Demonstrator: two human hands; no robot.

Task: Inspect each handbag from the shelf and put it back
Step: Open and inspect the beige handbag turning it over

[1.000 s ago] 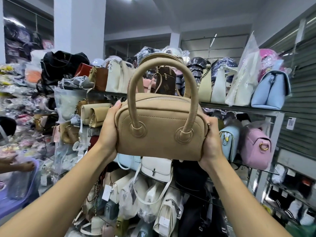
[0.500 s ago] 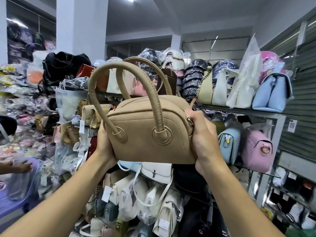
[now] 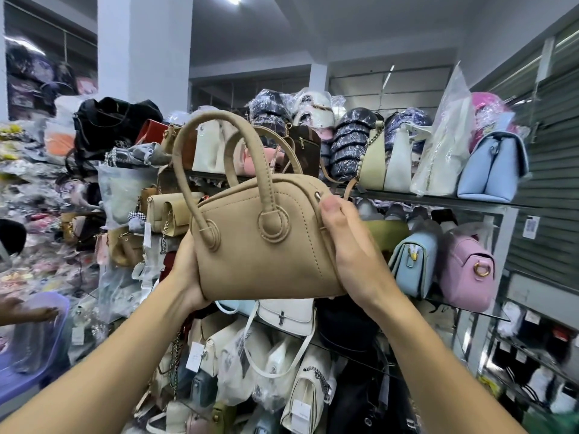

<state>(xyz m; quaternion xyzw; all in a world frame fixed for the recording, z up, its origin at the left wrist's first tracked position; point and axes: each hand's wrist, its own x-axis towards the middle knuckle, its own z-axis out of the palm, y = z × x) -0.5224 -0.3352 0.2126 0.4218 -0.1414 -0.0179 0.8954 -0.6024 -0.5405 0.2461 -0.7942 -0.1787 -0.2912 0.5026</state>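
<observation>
A small tan handbag (image 3: pixel 266 245) with two upright looped handles is held in the air in front of the shelves, turned so its right end swings toward me. My left hand (image 3: pixel 185 277) grips its left lower end from behind, fingers mostly hidden by the bag. My right hand (image 3: pixel 347 245) grips its right end, thumb on top near the metal zip pull. The glass shelf (image 3: pixel 438 200) behind it carries several bags.
Shelves packed with bags fill the view: a light blue bag (image 3: pixel 492 166) top right, a pink bag (image 3: pixel 470 270) and blue bag (image 3: pixel 413 261) on the middle shelf, white bags (image 3: pixel 282 349) below. Another person's hand (image 3: pixel 28 311) reaches over a purple tub (image 3: pixel 34 355) at left.
The bag has been turned leftward and tilted, from facing me squarely to showing its right end. Both hands kept hold and dropped slightly lower.
</observation>
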